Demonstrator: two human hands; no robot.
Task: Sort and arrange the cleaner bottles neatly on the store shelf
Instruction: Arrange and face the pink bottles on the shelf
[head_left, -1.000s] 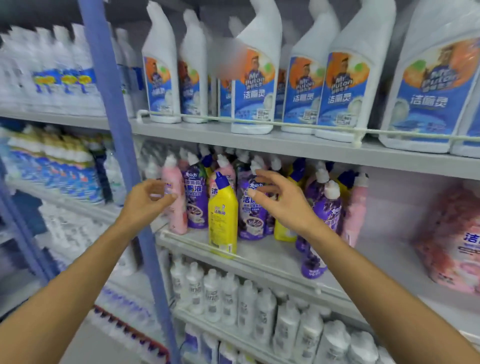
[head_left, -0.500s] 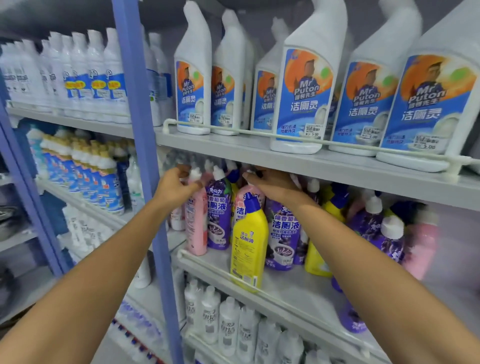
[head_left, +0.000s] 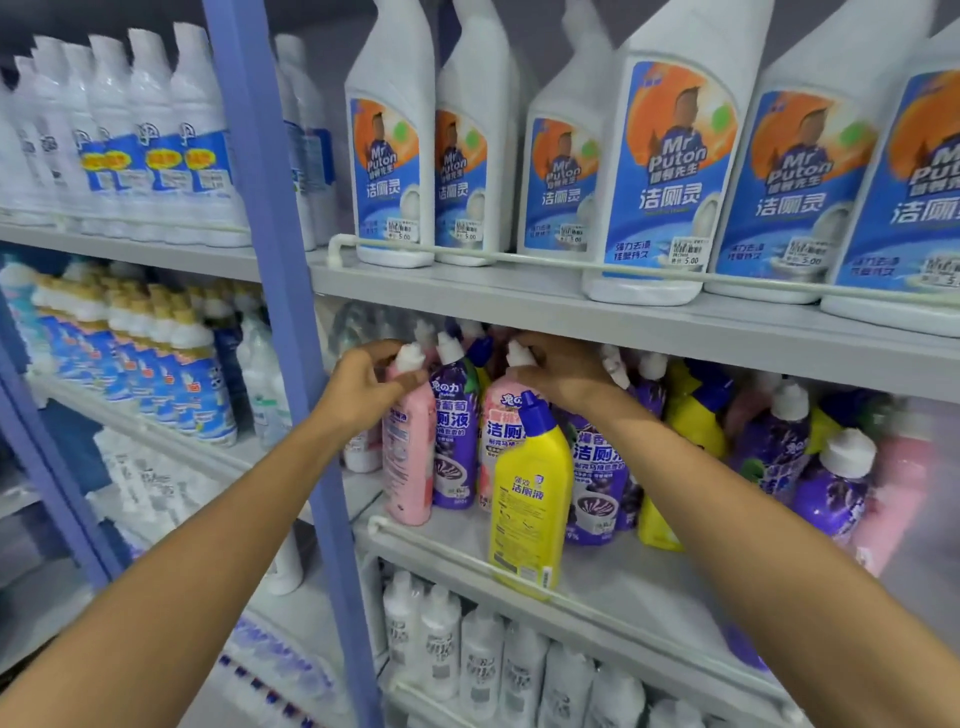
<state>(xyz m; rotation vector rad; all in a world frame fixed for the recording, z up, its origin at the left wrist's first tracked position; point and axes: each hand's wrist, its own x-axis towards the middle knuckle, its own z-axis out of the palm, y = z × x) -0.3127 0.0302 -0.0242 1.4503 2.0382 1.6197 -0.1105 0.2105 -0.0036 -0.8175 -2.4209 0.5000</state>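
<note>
A grey store shelving unit, split by a blue upright post (head_left: 270, 312), fills the view. On the top shelf (head_left: 519, 291) stand tall white bottles (head_left: 670, 171) with blue-and-orange labels, lined up behind a thin white rail (head_left: 519, 260). The left bay holds rows of smaller blue-labelled bottles (head_left: 156, 364). On the middle shelf (head_left: 649, 577), pink, purple and yellow cleaner bottles stand mixed together, crowded towards the back and right. A yellow bottle (head_left: 530, 499) with a blue cap stands alone at the front edge. A row of small white bottles (head_left: 483, 654) fills the shelf below.

Two bare forearms reach up into the middle shelf. The left hand (head_left: 363, 384) grips the neck of a pink bottle (head_left: 408, 467) at the left end of the row, fingers curled round it just below its white cap (head_left: 410, 357). A purple bottle (head_left: 454, 441) stands upright just beside it. The right hand (head_left: 566, 371) holds a second pink bottle (head_left: 501, 415) behind the yellow one, fingers closed about its neck under the cap (head_left: 519, 353).
</note>
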